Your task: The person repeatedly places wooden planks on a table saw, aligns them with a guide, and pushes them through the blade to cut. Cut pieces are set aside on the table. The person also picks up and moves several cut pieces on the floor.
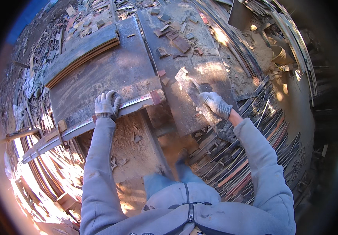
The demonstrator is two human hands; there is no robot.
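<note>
The left hand (107, 105), in a pale knitted glove, lies with its thumb apart from the fingers on the near edge of a dark, dusty flat panel (118, 76). Just beneath and beside it runs a long grey straight-edged bar (131, 108) with a white, finely marked measuring strip (136, 101) along it; a reddish-brown end block (158, 97) sits to the hand's right. Ahead and to its left is a stack of long, thin boards (82, 56).

The right hand (214, 104), gloved alike, has its fingers closed around a narrow, rough, grey-brown piece (207, 114), apparently wood, which sticks out ahead of the hand and back towards the body. Ahead of this hand lie loose brown and grey wood scraps (180, 44).

The uneven piece could twist or shed splinters if gripped too loosely. Scraps could catch it if swept forward, and dust could make the left palm slip.
</note>
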